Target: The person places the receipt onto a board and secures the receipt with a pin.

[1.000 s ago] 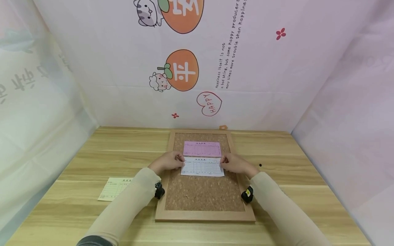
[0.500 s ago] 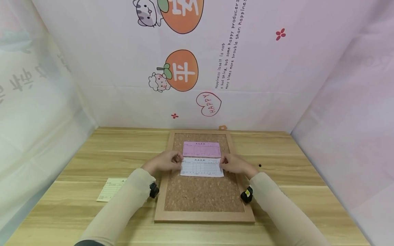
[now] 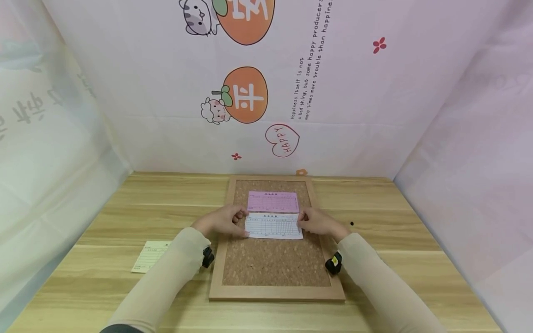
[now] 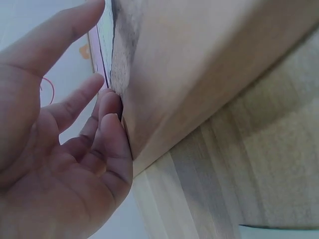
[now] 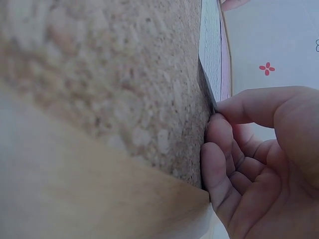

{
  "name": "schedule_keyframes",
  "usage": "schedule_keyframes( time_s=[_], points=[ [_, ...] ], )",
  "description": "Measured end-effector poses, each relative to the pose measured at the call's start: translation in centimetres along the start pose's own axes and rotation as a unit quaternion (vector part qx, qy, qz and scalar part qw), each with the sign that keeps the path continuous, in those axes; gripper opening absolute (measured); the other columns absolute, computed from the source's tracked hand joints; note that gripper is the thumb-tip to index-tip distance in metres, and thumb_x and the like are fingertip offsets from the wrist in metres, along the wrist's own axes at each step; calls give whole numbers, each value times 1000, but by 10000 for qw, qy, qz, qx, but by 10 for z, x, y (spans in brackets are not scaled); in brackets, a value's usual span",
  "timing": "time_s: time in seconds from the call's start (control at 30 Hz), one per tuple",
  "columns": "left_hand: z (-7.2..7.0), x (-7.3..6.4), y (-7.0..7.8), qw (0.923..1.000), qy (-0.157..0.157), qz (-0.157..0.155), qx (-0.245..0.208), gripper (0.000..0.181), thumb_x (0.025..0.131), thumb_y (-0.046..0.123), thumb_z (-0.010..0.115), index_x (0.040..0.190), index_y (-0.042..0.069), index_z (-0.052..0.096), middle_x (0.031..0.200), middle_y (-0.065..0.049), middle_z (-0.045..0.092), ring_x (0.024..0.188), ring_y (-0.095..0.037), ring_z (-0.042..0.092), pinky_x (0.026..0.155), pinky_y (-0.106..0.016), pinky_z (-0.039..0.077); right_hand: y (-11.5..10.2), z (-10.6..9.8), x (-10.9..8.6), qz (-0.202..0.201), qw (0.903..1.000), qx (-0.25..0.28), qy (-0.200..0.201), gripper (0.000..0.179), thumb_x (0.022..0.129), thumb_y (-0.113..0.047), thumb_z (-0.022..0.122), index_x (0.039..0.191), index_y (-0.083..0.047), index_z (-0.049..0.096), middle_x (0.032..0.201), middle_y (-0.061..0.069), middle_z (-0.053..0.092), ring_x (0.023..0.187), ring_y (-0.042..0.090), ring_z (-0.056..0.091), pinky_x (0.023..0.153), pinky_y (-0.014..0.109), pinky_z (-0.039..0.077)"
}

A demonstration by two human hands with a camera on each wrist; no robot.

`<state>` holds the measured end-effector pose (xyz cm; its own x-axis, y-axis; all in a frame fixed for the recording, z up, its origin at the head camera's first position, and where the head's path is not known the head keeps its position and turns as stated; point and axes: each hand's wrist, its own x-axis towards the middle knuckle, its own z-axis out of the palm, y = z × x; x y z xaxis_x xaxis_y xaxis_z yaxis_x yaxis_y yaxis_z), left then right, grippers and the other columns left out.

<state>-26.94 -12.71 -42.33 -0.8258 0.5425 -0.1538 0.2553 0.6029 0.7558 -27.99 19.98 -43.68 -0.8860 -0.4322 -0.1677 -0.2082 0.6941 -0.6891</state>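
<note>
A white printed form slip [image 3: 272,226] with a ruled grid lies on a wood-framed cork board [image 3: 275,264], just below a pink form slip [image 3: 272,202]. My left hand [image 3: 222,220] is at the white slip's left edge, its thumb and index finger spread apart along it. In the left wrist view the other fingers [image 4: 113,134] bend against the board's frame. My right hand [image 3: 320,223] pinches the white slip's right edge between thumb and index finger; in the right wrist view that edge [image 5: 208,82] lifts slightly off the cork.
On the wooden table [image 3: 166,212], a pale yellow form slip [image 3: 151,255] lies left of the board, partly hidden by my left sleeve. A small black dot-like object [image 3: 351,223] sits to the right. A printed cloth wall [image 3: 345,148] stands behind.
My left hand first shifts slightly left, then its thumb slides down the white slip's left edge, away from the index finger. My right hand stays in place.
</note>
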Motion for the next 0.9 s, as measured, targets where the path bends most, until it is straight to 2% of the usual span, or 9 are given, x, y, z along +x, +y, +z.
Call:
schedule_keyframes(
  time_s=[0.37,0.9],
  points=[
    [-3,2,-2,9998,-63,89,193,63,81,12,85,133,-7,53,110,-13,52,96,-22,44,86,-37,42,0,-1,1,-17,10000,-43,-12,5,97,-8,59,96,-3,58,80,6,58,65,15,49,55,27,40],
    [-1,4,-4,9993,-51,19,375,67,82,12,84,136,-6,51,112,-10,52,99,-22,45,90,-37,44,-3,-1,-3,-35,10000,-14,29,7,98,-9,58,95,-2,58,81,7,57,65,15,48,54,27,39]
  ],
)
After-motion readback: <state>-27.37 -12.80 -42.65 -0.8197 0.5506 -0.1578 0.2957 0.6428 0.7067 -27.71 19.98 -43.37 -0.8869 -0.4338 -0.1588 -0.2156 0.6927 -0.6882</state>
